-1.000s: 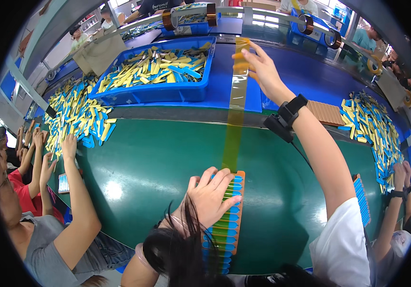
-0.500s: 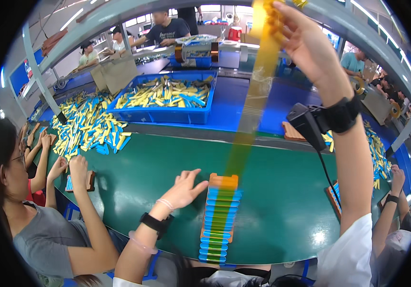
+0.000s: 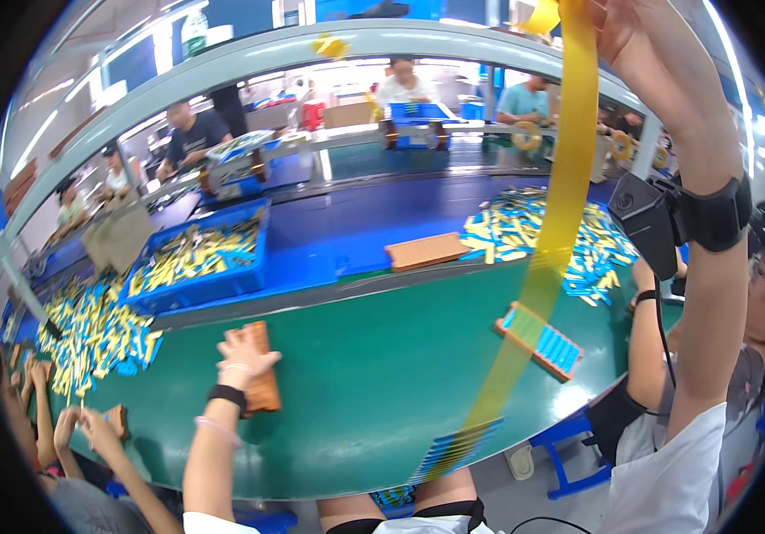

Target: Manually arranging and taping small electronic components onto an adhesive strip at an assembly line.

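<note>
High at the upper right, my right hand (image 3: 645,49) is closed on a long yellow translucent tape strip (image 3: 571,169), its fingertips partly out of the picture. The strip slants down to the table's near edge. A row of thin blue pieces (image 3: 455,449) clings to its lower end, hanging by my lap. At the left, my left hand (image 3: 247,358) lies with spread fingers over an orange-brown grooved block (image 3: 263,392), touching it. No blue pieces show on this block. Behind the strip, another orange-brown block (image 3: 563,369) carries a row of blue pieces.
Loose yellow and blue pieces heap at the left (image 3: 98,334) and back right (image 3: 525,222). A blue bin (image 3: 209,289) of such pieces stands at the back left. An orange-brown block (image 3: 427,251) sits by the belt edge. Co-workers sit at both sides. A grey beam (image 3: 311,53) crosses overhead.
The blue row has lifted off the block with the tape strip and swung toward the table's near edge. My left hand has moved onto the block. The view has turned right.
</note>
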Tool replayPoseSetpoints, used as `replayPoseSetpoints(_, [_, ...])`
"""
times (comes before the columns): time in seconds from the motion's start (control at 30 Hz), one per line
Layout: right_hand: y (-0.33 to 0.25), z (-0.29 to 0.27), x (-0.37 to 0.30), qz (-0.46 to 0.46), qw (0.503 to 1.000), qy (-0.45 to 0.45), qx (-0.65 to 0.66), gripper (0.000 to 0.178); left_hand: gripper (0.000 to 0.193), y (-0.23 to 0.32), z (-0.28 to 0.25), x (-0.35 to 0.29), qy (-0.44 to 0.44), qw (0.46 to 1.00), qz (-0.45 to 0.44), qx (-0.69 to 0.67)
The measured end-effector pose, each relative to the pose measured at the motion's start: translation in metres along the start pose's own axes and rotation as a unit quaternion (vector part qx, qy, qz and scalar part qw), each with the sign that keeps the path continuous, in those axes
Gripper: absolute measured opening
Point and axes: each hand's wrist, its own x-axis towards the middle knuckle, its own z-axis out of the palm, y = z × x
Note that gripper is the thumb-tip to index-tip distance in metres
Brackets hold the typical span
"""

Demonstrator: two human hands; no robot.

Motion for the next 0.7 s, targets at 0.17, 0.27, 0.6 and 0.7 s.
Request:
replayPoseSetpoints(0.17, [-0.033,-0.023,-0.031,-0.005,1.000,0.005,-0.028,0.021,0.092,-0.035,-0.018,0.048,-0.026,0.991,-0.116,0.060])
replayPoseSetpoints(0.27, [-0.041,-0.042,-0.041,0.001,0.998,0.027,-0.057,0.020,0.093,-0.017,-0.023,0.065,-0.053,0.978,-0.198,0.024])
replayPoseSetpoints(0.6, [-0.044,-0.094,-0.046,0.057,0.991,-0.073,-0.096,0.025,0.075,0.098,-0.053,0.018,0.090,0.974,-0.041,0.202])
replayPoseSetpoints(0.7, [0.053,-0.299,-0.139,0.104,0.990,-0.034,-0.088,0.029,0.076,0.182,-0.033,-0.002,0.085,0.855,0.500,0.110])
